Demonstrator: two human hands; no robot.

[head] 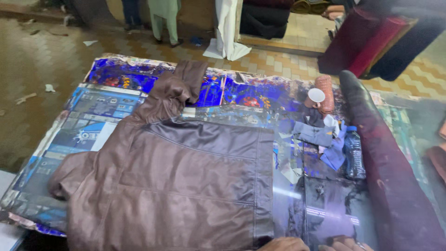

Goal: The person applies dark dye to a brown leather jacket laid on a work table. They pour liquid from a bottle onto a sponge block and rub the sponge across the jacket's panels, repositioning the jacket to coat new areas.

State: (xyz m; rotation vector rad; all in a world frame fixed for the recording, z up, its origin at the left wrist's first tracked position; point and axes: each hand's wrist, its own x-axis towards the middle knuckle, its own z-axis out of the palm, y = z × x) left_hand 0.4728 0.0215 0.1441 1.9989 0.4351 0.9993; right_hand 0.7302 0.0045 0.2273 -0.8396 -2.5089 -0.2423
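- The brown leather jacket [186, 186] lies back-up, spread flat across the table [102, 111], reaching its near edge; one sleeve is folded over at the far edge.
- The left hand [284, 244] rests at the jacket's near hem, the right hand [346, 244] just beside on the table; whether the fingers are spread or gripping cannot be told.

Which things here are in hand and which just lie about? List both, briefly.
In hand:
brown leather jacket, spread flat
left hand at its bottom edge
right hand beside it

Lying about:
plastic water bottle
white cup
blue cloth scraps
dark red roll
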